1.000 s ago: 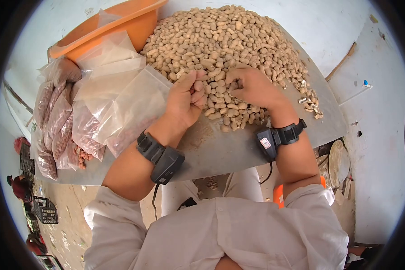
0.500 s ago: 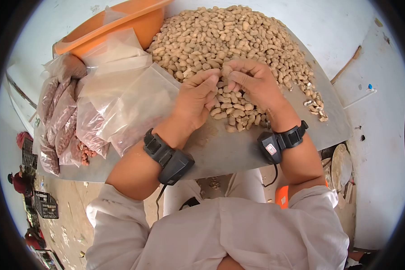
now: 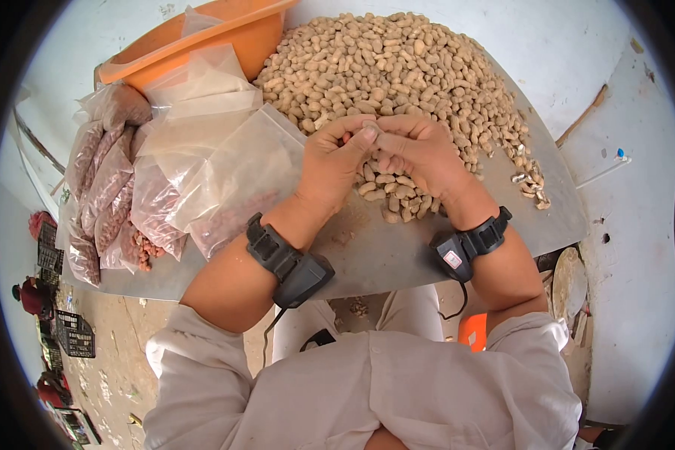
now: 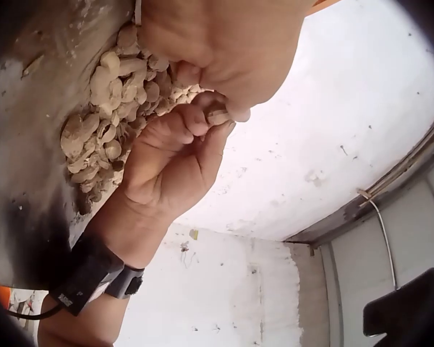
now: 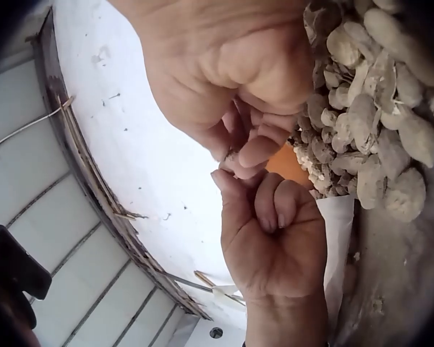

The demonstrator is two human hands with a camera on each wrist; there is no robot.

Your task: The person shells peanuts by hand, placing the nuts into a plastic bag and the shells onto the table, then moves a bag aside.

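Both hands meet fingertip to fingertip over the near side of a heap of unshelled peanuts (image 3: 397,67). My left hand (image 3: 334,161) pinches a peanut (image 4: 218,116) between thumb and fingers. From the other side my right hand (image 3: 427,154) grips the same peanut, thumb against it. Fingertips cover most of it, and its tan shell shows in the left wrist view. A small reddish spot shows among the left fingers in the head view. The other right fingers (image 5: 271,206) curl in toward the palm in the right wrist view.
Left of the heap lie clear plastic bags (image 3: 225,172), some filled with reddish kernels, and loose kernels (image 3: 146,247) beside them. An orange basin (image 3: 202,45) stands behind. Broken shells (image 3: 531,184) lie on the right of the grey table (image 3: 382,255). A white wall rises behind.
My hands were apart over the heap, then drew together until their fingertips met at one peanut. The right hand moved left from the heap; the left moved slightly right.
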